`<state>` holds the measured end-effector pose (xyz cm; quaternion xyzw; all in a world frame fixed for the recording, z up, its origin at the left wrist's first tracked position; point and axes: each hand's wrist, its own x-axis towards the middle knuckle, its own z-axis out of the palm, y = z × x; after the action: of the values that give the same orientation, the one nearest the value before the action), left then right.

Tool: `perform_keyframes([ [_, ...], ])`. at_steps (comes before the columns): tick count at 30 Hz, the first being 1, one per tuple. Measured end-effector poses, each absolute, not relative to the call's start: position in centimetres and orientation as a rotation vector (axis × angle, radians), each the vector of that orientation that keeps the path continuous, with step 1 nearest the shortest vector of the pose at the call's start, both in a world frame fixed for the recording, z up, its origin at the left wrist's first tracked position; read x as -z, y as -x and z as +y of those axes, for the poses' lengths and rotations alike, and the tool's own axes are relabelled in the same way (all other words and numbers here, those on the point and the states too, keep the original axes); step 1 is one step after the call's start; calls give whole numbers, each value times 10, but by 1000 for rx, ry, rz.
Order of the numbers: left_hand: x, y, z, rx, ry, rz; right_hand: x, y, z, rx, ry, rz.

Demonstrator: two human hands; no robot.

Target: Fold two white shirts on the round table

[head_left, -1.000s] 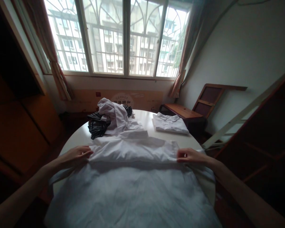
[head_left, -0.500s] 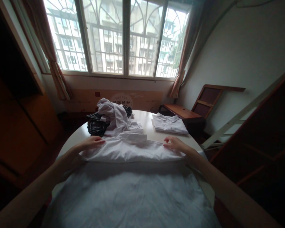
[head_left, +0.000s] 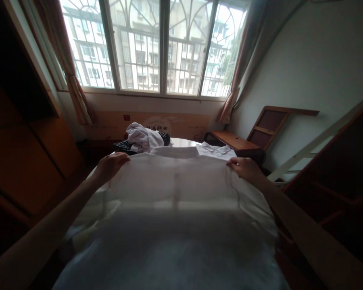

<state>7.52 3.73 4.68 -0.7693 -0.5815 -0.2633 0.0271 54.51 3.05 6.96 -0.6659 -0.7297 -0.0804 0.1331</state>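
A white collared shirt (head_left: 169,181) is stretched wide between my hands, its collar (head_left: 175,152) at the top and its back or front panel hanging toward me. My left hand (head_left: 113,164) is closed on the left shoulder of the shirt. At the opposite shoulder, my right hand (head_left: 244,167) pinches the cloth. The lower part of the shirt is dark and blurred close to the camera. Light shows through the fabric, which hides most of the round white table (head_left: 186,142) behind it.
A heap of crumpled white and black-striped clothes (head_left: 147,139) lies at the table's far left. The folded white shirt (head_left: 218,150) sits far right, partly hidden. Beyond are a wooden bench (head_left: 232,141), a leaning chair-like frame (head_left: 268,123), a cardboard box (head_left: 187,123) and a barred window (head_left: 163,48).
Both hands have taken hold of the shirt's shoulders and raised it off the table, spreading it out. The right hand has moved outward. The view has shifted slightly.
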Motion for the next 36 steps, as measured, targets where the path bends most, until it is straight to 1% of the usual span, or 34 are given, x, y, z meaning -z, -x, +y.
perform_keyframes([
  [3,-50,-93,47,718,2048,-1666,-75,-531,36,431,2009,-1888],
  [5,-44,-105,58,657,1928,-1691,-70,-522,45,451,2073,-1856],
  [9,-22,-124,86,562,1842,-1972,-48,-510,70,350,2214,-1807],
  [12,-2,-133,102,563,1829,-2189,-30,-506,87,233,2322,-1772],
  [15,20,-136,106,578,1871,-2189,-13,-504,96,149,2382,-1767],
  [18,41,-131,100,602,2015,-2057,1,-502,97,163,2380,-1749],
  [21,57,-118,91,724,2167,-1801,18,-499,92,297,2220,-1760],
  [24,63,-97,85,795,2203,-1689,38,-496,83,355,1862,-1964],
  [27,60,-71,79,758,2124,-1831,56,-495,73,239,1668,-2188],
  [31,55,-37,65,702,1934,-2081,64,-499,65,162,1668,-2290],
  [34,55,-16,49,555,1909,-2275,64,-504,58,149,1625,-2344],
  [36,53,-5,38,520,1925,-2349,63,-507,52,121,1575,-2370],
])
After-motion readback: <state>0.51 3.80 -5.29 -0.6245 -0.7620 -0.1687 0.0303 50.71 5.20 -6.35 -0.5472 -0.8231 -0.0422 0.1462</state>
